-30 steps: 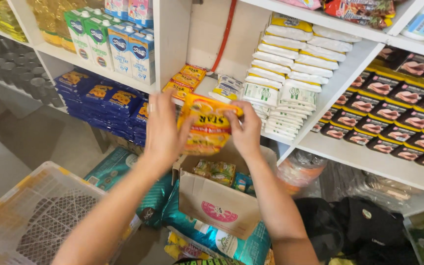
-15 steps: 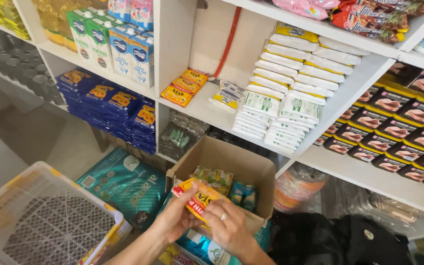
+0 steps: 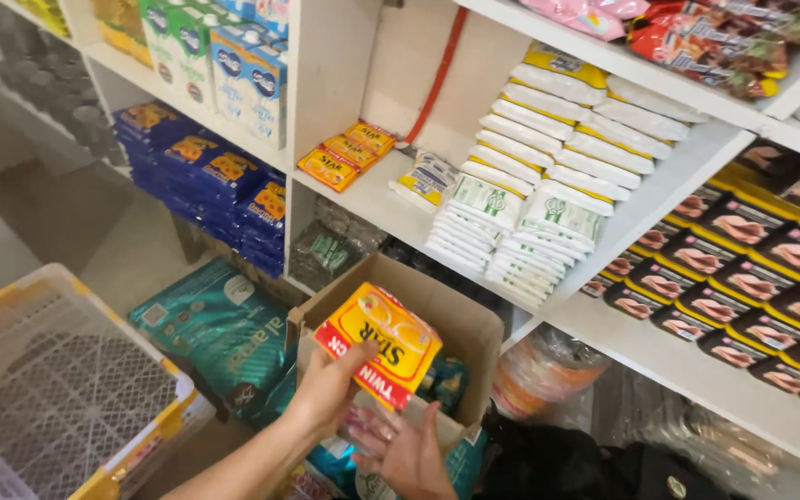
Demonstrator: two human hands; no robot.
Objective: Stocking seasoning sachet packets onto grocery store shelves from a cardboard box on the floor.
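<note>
your left hand [image 3: 331,389] grips a flat yellow-and-red plastic packet [image 3: 380,344] above the open brown cardboard box [image 3: 460,324].
your right hand [image 3: 409,454] lies open-fingered just under the packet, holding nothing, below the white shelf [image 3: 372,199].

packet [image 3: 380,341]: yellow-orange face, red band
cardboard box [image 3: 460,319]: plain brown
crate [image 3: 67,407]: white lattice — yellow rim
shelf [image 3: 377,199]: white
stacked packs [image 3: 520,213]: white, green print — yellow edge stripes
floor bag [image 3: 219,324]: teal
</note>
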